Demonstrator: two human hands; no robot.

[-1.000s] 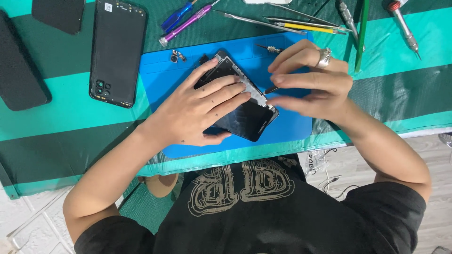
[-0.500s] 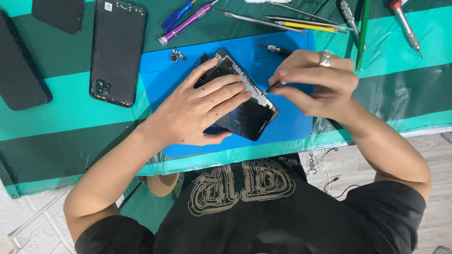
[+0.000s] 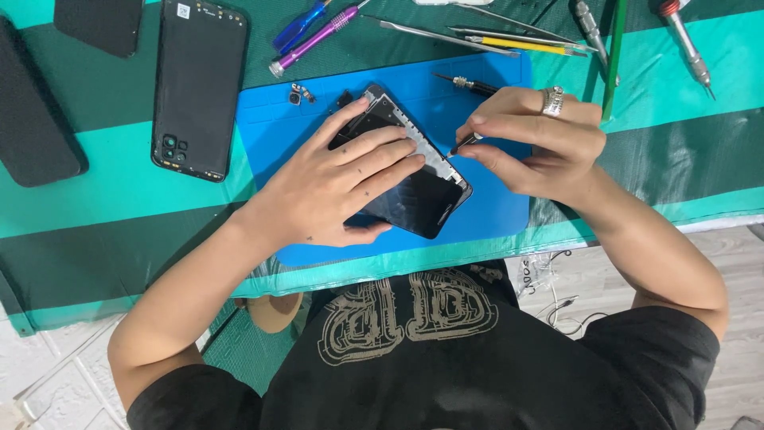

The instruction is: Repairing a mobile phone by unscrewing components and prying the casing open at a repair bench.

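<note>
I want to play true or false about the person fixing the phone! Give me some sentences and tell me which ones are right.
1. The left hand lies flat on the phone. True.
2. The phone lies on a red mat. False: the mat is blue.
3. The right hand pinches a small dark tool at the phone's edge. True.
4. The right hand wears no ring. False: a ring sits on one finger.
5. A black back cover lies left of the mat. True.
</note>
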